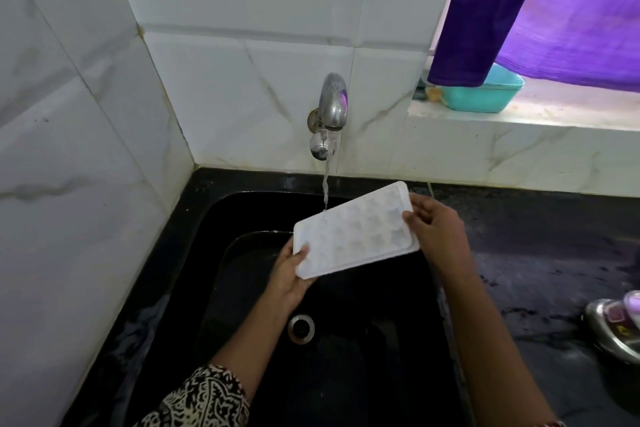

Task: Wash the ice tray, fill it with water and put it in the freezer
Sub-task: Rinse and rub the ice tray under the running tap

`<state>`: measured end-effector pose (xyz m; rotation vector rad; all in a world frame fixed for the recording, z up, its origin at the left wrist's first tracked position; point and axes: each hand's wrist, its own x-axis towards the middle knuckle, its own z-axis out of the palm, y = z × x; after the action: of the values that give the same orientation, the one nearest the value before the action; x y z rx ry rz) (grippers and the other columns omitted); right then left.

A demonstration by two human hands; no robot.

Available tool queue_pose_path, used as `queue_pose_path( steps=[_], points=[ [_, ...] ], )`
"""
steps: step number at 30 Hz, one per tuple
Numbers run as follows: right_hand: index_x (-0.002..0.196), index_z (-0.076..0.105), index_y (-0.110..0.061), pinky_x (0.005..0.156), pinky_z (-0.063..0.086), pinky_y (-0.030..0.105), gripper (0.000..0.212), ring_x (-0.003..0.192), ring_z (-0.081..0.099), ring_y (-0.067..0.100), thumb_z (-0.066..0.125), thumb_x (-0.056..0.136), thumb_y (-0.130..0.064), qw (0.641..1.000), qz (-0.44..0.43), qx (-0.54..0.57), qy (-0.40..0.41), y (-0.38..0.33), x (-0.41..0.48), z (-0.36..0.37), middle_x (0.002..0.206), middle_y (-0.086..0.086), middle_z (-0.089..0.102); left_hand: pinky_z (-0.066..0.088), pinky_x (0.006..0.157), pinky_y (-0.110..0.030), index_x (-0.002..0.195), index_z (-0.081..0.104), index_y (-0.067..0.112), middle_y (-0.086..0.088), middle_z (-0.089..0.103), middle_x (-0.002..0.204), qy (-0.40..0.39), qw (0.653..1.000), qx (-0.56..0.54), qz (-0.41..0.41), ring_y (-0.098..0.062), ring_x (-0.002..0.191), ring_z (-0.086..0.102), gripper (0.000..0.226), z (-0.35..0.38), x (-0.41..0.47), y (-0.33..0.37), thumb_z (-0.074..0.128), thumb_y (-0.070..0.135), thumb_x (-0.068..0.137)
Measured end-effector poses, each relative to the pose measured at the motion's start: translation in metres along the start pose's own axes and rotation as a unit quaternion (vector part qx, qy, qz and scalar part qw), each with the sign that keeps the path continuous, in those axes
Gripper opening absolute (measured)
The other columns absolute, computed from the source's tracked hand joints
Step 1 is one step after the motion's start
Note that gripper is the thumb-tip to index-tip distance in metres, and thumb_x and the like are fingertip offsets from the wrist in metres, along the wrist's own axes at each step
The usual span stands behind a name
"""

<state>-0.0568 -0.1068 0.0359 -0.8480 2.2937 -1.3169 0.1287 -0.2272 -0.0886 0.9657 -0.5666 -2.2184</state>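
Observation:
A white ice tray with several small cells is held level over the black sink, cells facing up. My left hand grips its near left corner, thumb on top. My right hand pinches its right end. A steel tap on the tiled wall runs, and its thin stream of water lands on the tray's far left edge.
The sink's drain lies below the tray. Black counter extends to the right, with a steel bowl at its right edge. A teal plastic tub sits on the window ledge under a purple cloth. White tiled walls stand left and behind.

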Motion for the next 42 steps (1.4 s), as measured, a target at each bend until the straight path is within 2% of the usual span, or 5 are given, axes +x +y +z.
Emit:
queue_pose_path(
  steps=[11,17,31,38,42],
  points=[
    [0.119,0.062,-0.011,0.08,0.04,0.025,0.029,0.109,0.058,0.025,0.052,0.092,-0.018,0.977,0.006,-0.164,-0.137,0.011,0.021,0.063,0.12,0.009,0.064,0.054,0.078,-0.039,0.131,0.053,0.009,-0.016,0.064,0.118,0.143,0.953,0.152,0.22,-0.029,0.097,0.065,0.041,-0.03,-0.025,0.076,0.055,-0.005,0.092],
    [0.101,0.057,-0.02,0.078,0.049,0.034,0.026,0.09,0.061,0.016,0.042,0.097,-0.04,0.959,0.096,0.193,-0.186,-0.086,0.07,0.092,0.107,0.0,0.061,0.053,0.086,-0.048,0.132,0.054,0.011,-0.018,0.062,0.124,0.201,0.94,0.139,0.238,-0.035,0.104,0.062,0.042,-0.06,-0.048,0.099,0.057,-0.003,0.092],
    [0.098,0.061,-0.016,0.08,0.039,0.037,0.051,0.07,0.07,0.011,0.036,0.092,-0.06,0.896,0.122,0.363,-0.225,-0.071,0.093,0.132,0.068,-0.005,0.069,0.051,0.087,-0.051,0.133,0.053,0.006,-0.022,0.061,0.126,0.198,0.945,0.095,0.244,-0.036,0.103,0.061,0.041,-0.075,-0.067,0.103,0.056,-0.002,0.093],
    [0.124,0.055,-0.001,0.084,0.044,0.031,0.045,0.102,0.056,0.024,0.038,0.101,-0.036,0.959,0.194,0.032,-0.206,0.0,0.034,0.122,0.126,0.015,0.058,0.05,0.092,-0.056,0.132,0.054,0.007,-0.02,0.062,0.125,0.188,0.935,0.131,0.27,-0.039,0.107,0.061,0.041,-0.069,-0.074,0.102,0.057,-0.002,0.092],
    [0.107,0.062,-0.017,0.064,0.037,0.026,0.045,0.075,0.057,0.015,0.032,0.099,-0.049,0.9,0.313,0.155,-0.263,0.033,-0.017,0.11,0.1,0.005,0.065,0.055,0.076,-0.04,0.117,0.06,0.018,-0.007,0.069,0.108,0.136,0.922,0.204,0.298,-0.025,0.093,0.066,0.035,-0.059,-0.085,0.094,0.06,-0.003,0.09]
  ],
)
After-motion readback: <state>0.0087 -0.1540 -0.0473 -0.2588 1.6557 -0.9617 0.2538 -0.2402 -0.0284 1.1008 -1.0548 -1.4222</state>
